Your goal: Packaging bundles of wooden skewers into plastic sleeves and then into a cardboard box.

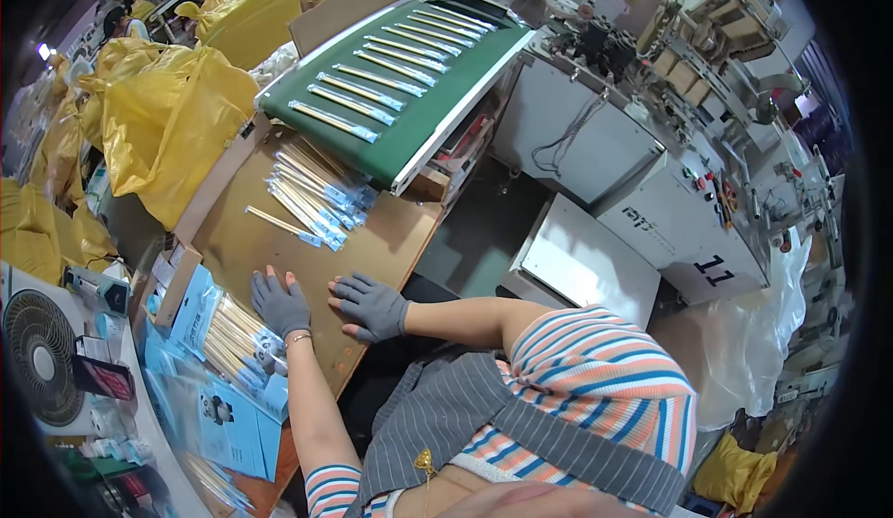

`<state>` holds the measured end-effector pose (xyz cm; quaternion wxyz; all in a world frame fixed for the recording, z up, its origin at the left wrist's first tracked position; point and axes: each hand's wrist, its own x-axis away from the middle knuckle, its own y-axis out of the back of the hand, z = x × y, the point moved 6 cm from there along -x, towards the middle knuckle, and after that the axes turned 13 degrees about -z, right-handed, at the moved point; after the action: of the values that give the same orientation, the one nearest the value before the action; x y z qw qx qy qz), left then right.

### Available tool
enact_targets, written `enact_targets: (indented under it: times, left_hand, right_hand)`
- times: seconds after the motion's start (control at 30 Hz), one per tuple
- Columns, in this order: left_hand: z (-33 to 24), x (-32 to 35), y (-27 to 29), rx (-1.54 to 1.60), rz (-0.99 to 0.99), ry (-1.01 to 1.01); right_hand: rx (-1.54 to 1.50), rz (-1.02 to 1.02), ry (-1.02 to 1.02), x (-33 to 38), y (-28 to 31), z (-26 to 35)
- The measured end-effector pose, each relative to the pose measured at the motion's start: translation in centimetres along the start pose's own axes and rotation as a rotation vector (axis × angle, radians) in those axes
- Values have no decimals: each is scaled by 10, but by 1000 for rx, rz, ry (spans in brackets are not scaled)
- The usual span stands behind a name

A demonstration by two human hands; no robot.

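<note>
At the lower left of the frame stands a fan (pixel 42 355), then flat blue bags (pixel 200 416); above them, a bundle of sticks (pixel 228 337) lies in blue packaging. The left hand (pixel 281 304), just right of it, is palm-down over the tabletop (pixel 228 230), grip relaxed and empty. Left of centre, above the hands, is the heap of wrapped sticks (pixel 312 188); then the right hand (pixel 374 308), spread, also holding nothing. At upper centre, the green belt (pixel 400 151) slopes toward the heap.

Packets dropping off the belt could land crosswise, since the heap below is already uneven.

Count: one fan, two gloved hands, about a dozen packets on the belt; heap, bundle and bags overlap too much to count.
</note>
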<state>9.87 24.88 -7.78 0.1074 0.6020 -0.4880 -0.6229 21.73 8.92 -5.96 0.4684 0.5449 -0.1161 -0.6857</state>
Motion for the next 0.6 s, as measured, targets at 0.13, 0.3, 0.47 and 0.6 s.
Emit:
enact_targets:
  times: [0.13,0.3,0.47,0.6]
  left_hand:
    - [3,3,-1,-1,4,11]
    - [4,3,2,4,-18,23]
    - [1,-7,14,1,-33,33]
    - [-2,-14,10,91,-63,36]
  right_hand:
    - [-8,18,-9,1,-1,0]
    - [-180,-1,-114,-12,-6,-3]
    - [26,-195,-233,-146,11,-57]
    - [238,8,-582,-177,-1,-190]
